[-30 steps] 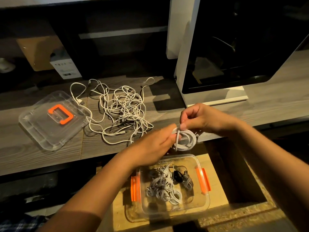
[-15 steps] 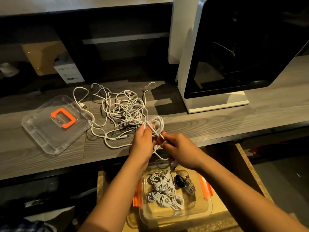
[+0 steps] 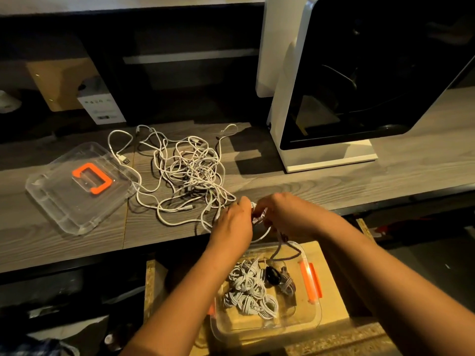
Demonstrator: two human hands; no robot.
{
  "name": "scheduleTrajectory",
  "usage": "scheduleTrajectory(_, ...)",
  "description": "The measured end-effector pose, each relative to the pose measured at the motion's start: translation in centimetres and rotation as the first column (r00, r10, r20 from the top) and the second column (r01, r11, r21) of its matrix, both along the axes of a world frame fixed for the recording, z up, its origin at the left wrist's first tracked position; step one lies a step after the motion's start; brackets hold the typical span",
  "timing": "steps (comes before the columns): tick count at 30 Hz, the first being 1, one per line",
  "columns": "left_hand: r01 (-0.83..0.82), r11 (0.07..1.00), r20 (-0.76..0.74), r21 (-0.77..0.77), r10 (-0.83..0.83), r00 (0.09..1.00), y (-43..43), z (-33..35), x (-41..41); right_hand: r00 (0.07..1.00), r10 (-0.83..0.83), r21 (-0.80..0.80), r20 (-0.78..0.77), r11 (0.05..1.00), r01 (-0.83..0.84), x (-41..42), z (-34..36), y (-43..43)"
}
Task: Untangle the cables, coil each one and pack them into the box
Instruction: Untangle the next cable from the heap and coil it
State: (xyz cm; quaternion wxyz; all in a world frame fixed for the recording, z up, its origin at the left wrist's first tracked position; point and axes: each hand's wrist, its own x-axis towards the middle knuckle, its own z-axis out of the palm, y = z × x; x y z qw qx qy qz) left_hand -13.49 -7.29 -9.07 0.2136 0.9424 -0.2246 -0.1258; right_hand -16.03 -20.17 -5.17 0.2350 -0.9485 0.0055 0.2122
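A wood-grain desk (image 3: 334, 191) runs across the view, seen from above; a white machine (image 3: 329, 156) with a dark window stands at its back right; a clear lid (image 3: 64, 201) with an orange handle lies flat at the left; just right of it sprawls a loose tangle (image 3: 190, 173) of thin white cables, some strands touching the lid's edge; below the desk's front edge, on a lower wooden board, sits the clear box (image 3: 303, 322) with orange clasps, holding several finished coils (image 3: 246, 294), mostly white, one black; above the box, at the desk edge, the left hand (image 3: 232, 224) and right hand (image 3: 288, 214) meet, fingers of both curled round one cable (image 3: 258, 217), partly wound between them, its slack loop hanging towards the box; how many turns are wound cannot be told; the cable looks light, limp and a little springy, so a coil will likely loosen unless pinched across its turns; the best hold seems the bundle's middle, with the free end wrapped round it; pulling strands from the tangle hard may tighten knots, so a plug end is the safer place to start.
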Motion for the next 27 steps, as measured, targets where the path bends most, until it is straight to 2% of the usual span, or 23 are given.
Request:
scheduleTrajectory(3, 0.098, 0.995, -0.111, 0.029, -0.094, 0.989, 0.0, 0.5, 0.2, 0.995, -0.052, 0.135, -0.087, 0.989, 0.064, 0.2, 1.0, -0.8)
scheduleTrajectory(7, 0.282, 0.955, -0.201, 0.09, -0.259, 0.945, 0.3, 0.9, 0.1, 0.988, 0.09, 0.044, -0.128, 0.995, -0.085, 0.6, 1.7, -1.7)
scheduleTrajectory(8, 0.325, 0.943, -0.245, 0.075, -0.298, 0.922, 0.5, 1.1, 0.2, 0.988, 0.089, 0.113, -0.126, 0.991, -0.074, 0.6, 1.9, -2.1)
scheduleTrajectory(10, 0.405, 0.912, -0.369, -0.059, -0.397, 0.84, 1.1, 1.9, 0.5, 0.988, 0.018, 0.38, -0.155, 0.924, 0.043, 0.7, 2.2, -3.2)
scheduleTrajectory(11, 0.387, 0.901, -0.464, -0.198, -0.434, 0.772, 1.3, 2.3, 0.6, 0.985, -0.012, 0.524, -0.172, 0.846, 0.102, 0.6, 2.4, -3.6)
scheduleTrajectory(12, 0.262, 0.885, -0.579, -0.385, -0.453, 0.678, 1.5, 2.8, 0.6, 0.982, -0.033, 0.662, -0.183, 0.734, 0.149, 0.6, 2.4, -4.0)
scheduleTrajectory(13, 0.038, 0.836, -0.678, -0.548, -0.47, 0.565, 1.6, 3.4, 0.4, 0.98, -0.061, 0.785, -0.19, 0.591, 0.189, 0.6, 2.3, -4.1)
scheduleTrajectory(14, -0.211, 0.747, -0.735, -0.63, -0.487, 0.472, 1.6, 4.0, 0.3, 0.975, -0.102, 0.873, -0.199, 0.433, 0.223, 0.6, 1.9, -4.0)
scheduleTrajectory(15, -0.387, 0.646, -0.747, -0.658, -0.499, 0.439, 1.6, 4.1, 0.2, 0.961, -0.156, 0.921, -0.227, 0.287, 0.264, 0.7, 1.5, -3.6)
scheduleTrajectory(16, -0.483, 0.567, -0.745, -0.667, -0.487, 0.456, 1.3, 4.0, 0.2, 0.942, -0.203, 0.938, -0.267, 0.169, 0.302, 0.7, 1.0, -3.2)
scheduleTrajectory(17, -0.534, 0.509, -0.738, -0.675, -0.474, 0.481, 1.1, 3.9, 0.1, 0.924, -0.236, 0.94, -0.301, 0.092, 0.33, 0.9, 0.6, -2.7)
scheduleTrajectory(18, -0.572, 0.463, -0.736, -0.677, -0.455, 0.502, 0.9, 3.5, -0.1, 0.911, -0.259, 0.935, -0.322, 0.064, 0.349, 0.8, 0.2, -2.4)
scheduleTrajectory(19, -0.607, 0.433, -0.745, -0.666, -0.426, 0.514, 0.7, 3.3, -0.1, 0.905, -0.277, 0.929, -0.322, 0.092, 0.359, 0.9, 0.0, -2.2)
scheduleTrajectory(22, -0.689, 0.376, -0.784, -0.62, -0.325, 0.528, 0.3, 2.4, -0.3, 0.914, -0.315, 0.891, -0.257, 0.29, 0.35, 0.8, -0.5, -1.9)
scheduleTrajectory(23, -0.694, 0.357, -0.78, -0.626, -0.291, 0.554, 0.0, 2.0, -0.3, 0.913, -0.336, 0.88, -0.232, 0.327, 0.344, 0.8, -0.7, -1.6)
scheduleTrajectory(25, -0.73, 0.285, -0.783, -0.621, -0.234, 0.576, -0.6, 1.5, -0.4, 0.902, -0.376, 0.871, -0.212, 0.346, 0.349, 0.9, -1.0, -1.0)
scheduleTrajectory(27, -0.803, 0.131, -0.806, -0.582, -0.22, 0.549, -1.3, 1.2, -0.2, 0.878, -0.407, 0.876, -0.253, 0.288, 0.386, 1.0, -1.4, -0.5)
